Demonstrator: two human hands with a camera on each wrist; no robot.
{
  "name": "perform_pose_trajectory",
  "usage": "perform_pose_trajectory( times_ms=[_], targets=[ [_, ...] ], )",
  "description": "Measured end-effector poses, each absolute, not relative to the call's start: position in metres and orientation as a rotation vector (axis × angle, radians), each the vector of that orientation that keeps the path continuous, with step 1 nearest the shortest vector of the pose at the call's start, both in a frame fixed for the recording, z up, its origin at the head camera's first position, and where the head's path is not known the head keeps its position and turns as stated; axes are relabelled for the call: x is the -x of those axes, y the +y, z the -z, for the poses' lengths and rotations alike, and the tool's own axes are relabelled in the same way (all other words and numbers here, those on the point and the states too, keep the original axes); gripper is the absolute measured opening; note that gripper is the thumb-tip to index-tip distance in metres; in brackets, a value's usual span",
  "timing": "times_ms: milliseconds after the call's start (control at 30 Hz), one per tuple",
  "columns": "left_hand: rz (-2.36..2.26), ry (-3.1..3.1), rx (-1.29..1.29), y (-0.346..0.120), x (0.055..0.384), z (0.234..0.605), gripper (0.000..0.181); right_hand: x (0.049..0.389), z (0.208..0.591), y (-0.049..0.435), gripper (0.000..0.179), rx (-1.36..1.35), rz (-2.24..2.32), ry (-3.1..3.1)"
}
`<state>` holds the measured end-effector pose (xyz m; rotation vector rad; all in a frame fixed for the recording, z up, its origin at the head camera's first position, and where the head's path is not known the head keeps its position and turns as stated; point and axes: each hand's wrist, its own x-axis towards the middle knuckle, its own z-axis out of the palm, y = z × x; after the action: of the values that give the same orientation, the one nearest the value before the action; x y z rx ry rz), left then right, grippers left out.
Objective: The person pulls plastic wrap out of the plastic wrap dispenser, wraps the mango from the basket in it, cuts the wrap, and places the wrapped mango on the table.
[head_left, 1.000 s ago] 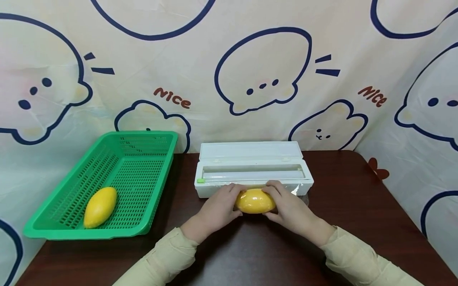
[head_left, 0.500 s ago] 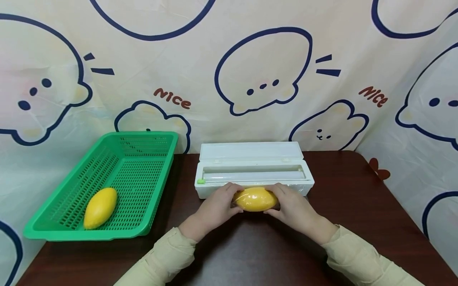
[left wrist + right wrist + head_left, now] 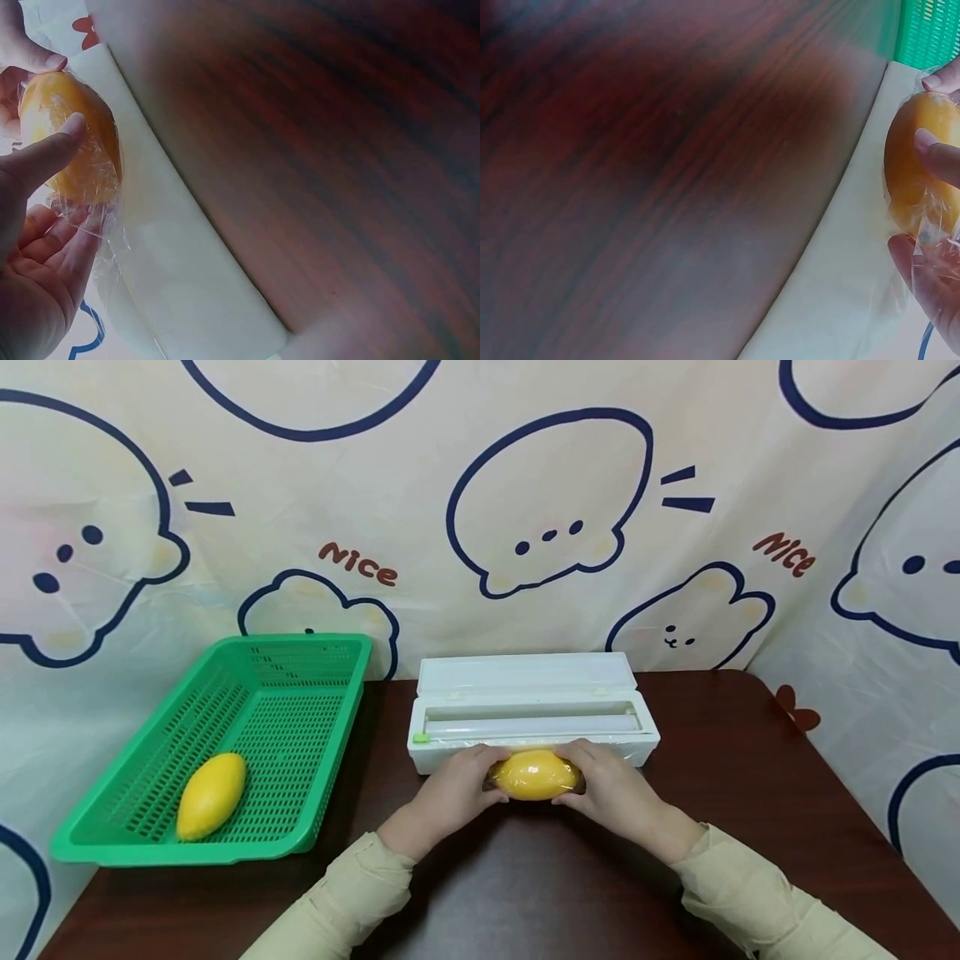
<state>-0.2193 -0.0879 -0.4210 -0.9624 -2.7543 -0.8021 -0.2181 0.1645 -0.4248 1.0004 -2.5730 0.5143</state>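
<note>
In the head view a yellow mango (image 3: 537, 775) is held level between both hands, close in front of the white cling film box (image 3: 534, 735). Clear film covers its skin, and loose film (image 3: 109, 225) crumples at its end in the left wrist view. My left hand (image 3: 452, 787) grips the left end, thumb (image 3: 56, 150) across the near side and fingers behind. At the other end my right hand (image 3: 624, 793) grips likewise, its thumb (image 3: 939, 156) pressed on the wrapped surface. The fingers behind the fruit are largely hidden in the head view.
A green plastic basket (image 3: 318, 777) stands on the left with another yellow mango (image 3: 212, 797) inside. The film box's lid (image 3: 525, 674) is raised, showing the roll; a small green slider (image 3: 422, 738) sits at its left. A cartoon-printed cloth hangs behind the dark wooden table (image 3: 750, 777).
Film that stuck out beyond the right hand is now gathered in at the mango's ends. Both hands have shifted slightly with the mango and keep their hold. The basket stays put.
</note>
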Motion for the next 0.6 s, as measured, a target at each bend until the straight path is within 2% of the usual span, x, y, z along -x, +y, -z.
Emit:
perform_pose_trajectory(
  times_ms=[600],
  targets=[
    [0.732,-2.792,1.0,-0.0846,0.2188,0.4181,0.047,0.2178,0.4243,0.1633,0.063,-0.933,-0.42,-2.648]
  ],
)
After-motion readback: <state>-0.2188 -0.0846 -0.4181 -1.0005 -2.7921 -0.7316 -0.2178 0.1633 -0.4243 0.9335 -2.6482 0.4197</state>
